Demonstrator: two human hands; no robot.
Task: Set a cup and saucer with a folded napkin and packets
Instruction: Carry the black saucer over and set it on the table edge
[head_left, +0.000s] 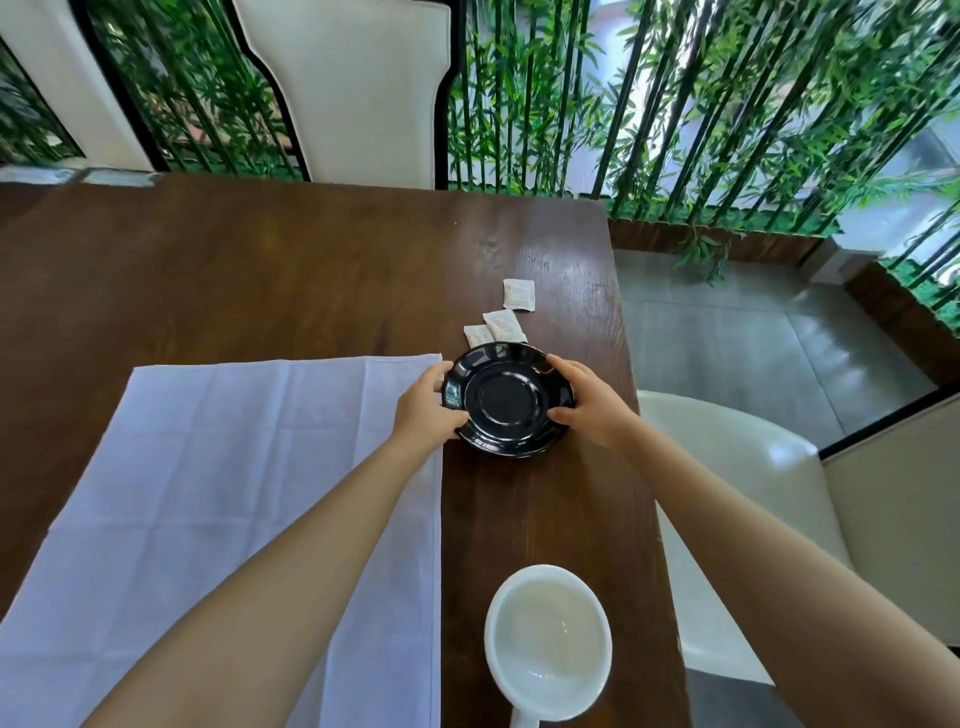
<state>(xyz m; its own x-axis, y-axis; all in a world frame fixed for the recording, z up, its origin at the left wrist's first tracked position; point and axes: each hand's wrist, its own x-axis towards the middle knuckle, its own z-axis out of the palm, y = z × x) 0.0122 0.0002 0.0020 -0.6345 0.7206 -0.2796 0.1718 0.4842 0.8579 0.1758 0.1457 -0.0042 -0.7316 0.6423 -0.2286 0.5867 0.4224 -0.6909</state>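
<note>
A glossy black saucer (508, 400) sits on the dark wooden table (260, 270) near its right edge. My left hand (423, 408) grips the saucer's left rim and my right hand (584, 402) grips its right rim. A white cloth napkin (234, 493) lies spread flat to the left, its right edge under my left forearm. Three small white packets lie just beyond the saucer: one (518, 295) apart, two (496, 332) overlapping and touching the saucer's far rim. An empty white cup (548, 642) stands near the table's front edge, handle towards me.
A cream chair (353, 88) stands at the table's far side and another (737, 499) at the right. Bamboo screening (675, 104) lines the back and right. The table's right edge (631, 395) runs close beside the saucer, with grey floor below.
</note>
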